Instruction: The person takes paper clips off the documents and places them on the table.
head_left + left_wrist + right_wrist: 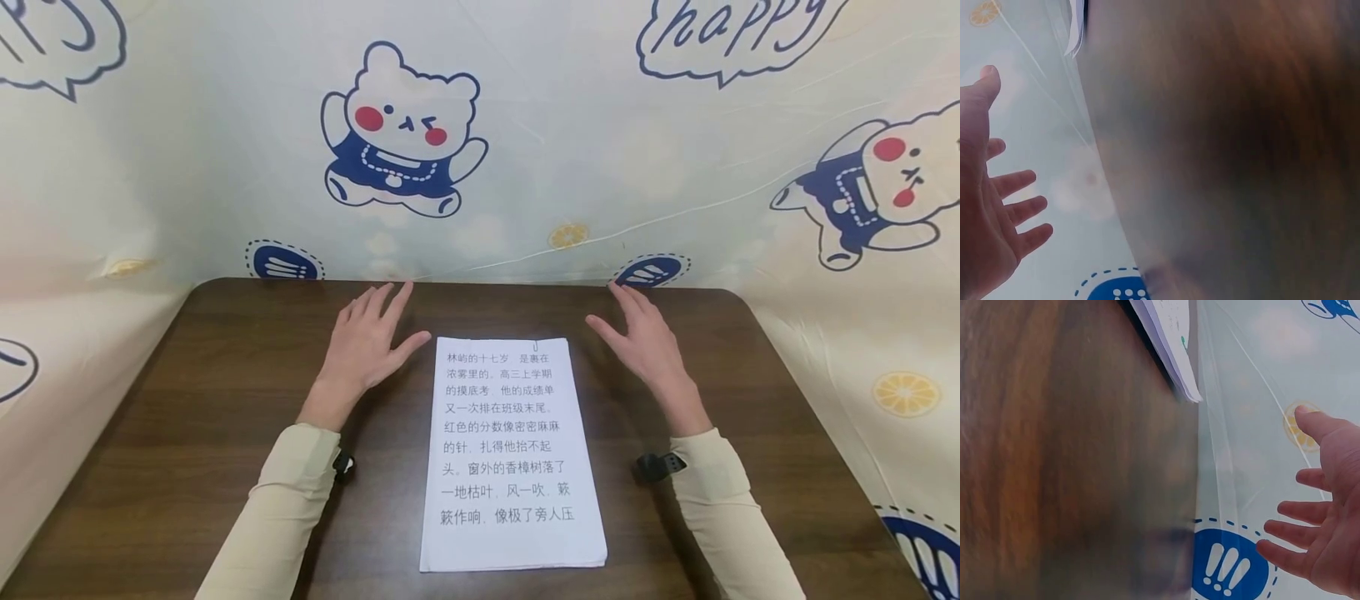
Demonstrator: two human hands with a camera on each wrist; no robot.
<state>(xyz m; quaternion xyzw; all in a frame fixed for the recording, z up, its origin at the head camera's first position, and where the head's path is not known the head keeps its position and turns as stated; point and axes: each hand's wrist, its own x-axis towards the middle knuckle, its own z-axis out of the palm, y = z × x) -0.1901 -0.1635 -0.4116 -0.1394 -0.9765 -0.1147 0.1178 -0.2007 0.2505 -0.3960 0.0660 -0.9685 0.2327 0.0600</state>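
Note:
A stack of white paper (506,458) printed with large Chinese characters lies on the brown wooden table, with a small paper clip (536,346) at its top edge. To its upper left is my left hand (367,337), fingers spread and nothing held. My right hand (641,337) is on the other side, apart from the stack, its fingers also extended. In the left wrist view the left hand (991,194) shows its separated fingers, with a corner of the paper at the top. The right wrist view shows the right hand (1325,500) and the stack's layered edge (1166,350).
The table (187,450) has a dark wood grain and rounded far corners. Behind and beside it hangs a pale curtain (555,142) with cartoon bears and orange slices. Dark wrist straps sit at both cuffs, the right one (660,467) showing more.

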